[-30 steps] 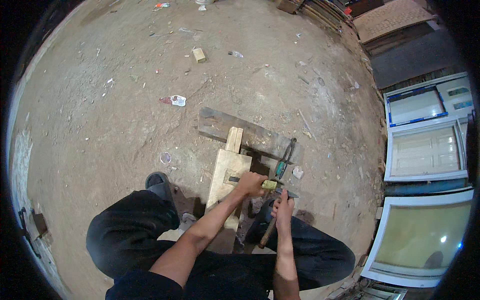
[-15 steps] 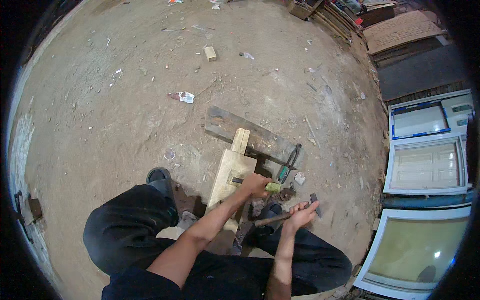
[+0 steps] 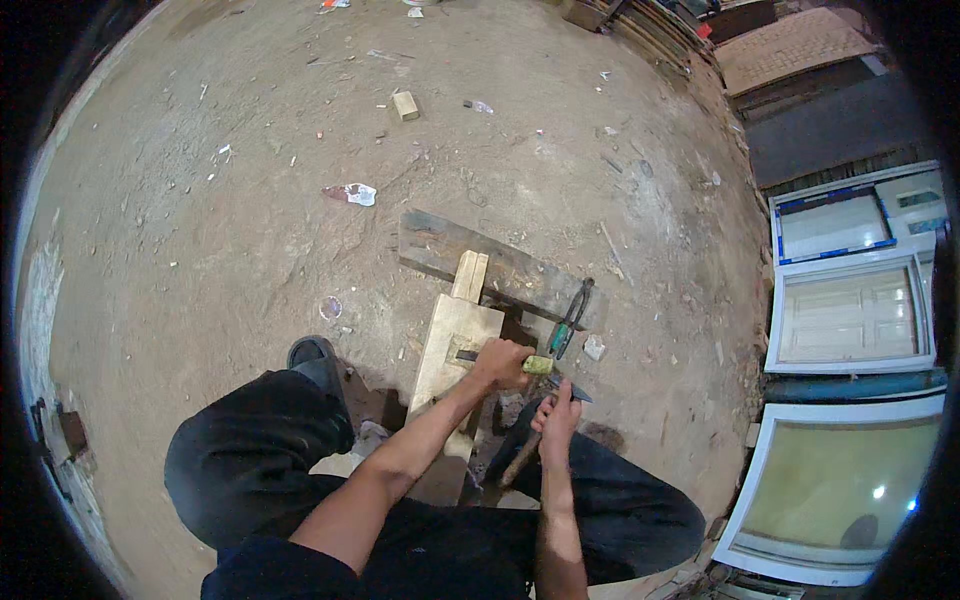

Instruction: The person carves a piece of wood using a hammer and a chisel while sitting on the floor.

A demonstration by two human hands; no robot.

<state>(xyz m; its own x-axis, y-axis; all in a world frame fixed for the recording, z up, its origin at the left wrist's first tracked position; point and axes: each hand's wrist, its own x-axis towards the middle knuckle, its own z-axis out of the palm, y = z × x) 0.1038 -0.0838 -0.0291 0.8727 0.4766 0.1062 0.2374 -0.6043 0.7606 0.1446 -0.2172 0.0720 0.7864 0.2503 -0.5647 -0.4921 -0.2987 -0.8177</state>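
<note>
My left hand (image 3: 498, 365) grips a chisel with a yellow-green handle (image 3: 537, 365), held nearly sideways with its dark blade in a cut recess of a pale wooden piece (image 3: 434, 362). My right hand (image 3: 556, 420) holds a hammer by its wooden handle (image 3: 518, 464); the dark metal head (image 3: 573, 391) is at the chisel handle's end, though contact is unclear. The pale piece, with a narrow protruding end, rests toward a weathered board (image 3: 430, 240). Pincers with green-marked handles (image 3: 558, 336) lie at that board's right end.
My bent legs and sandaled foot (image 3: 312, 360) flank the wood. Small debris, a pale block (image 3: 405, 106) and scraps lie on the dirt floor (image 3: 250, 240). Framed glass panels (image 3: 830, 480) lean along the right side; stacked boards (image 3: 650, 40) stand at the back right.
The hammer swung out to the right half a second ago and is now back at the chisel handle's end. My left hand still grips the chisel in the recess.
</note>
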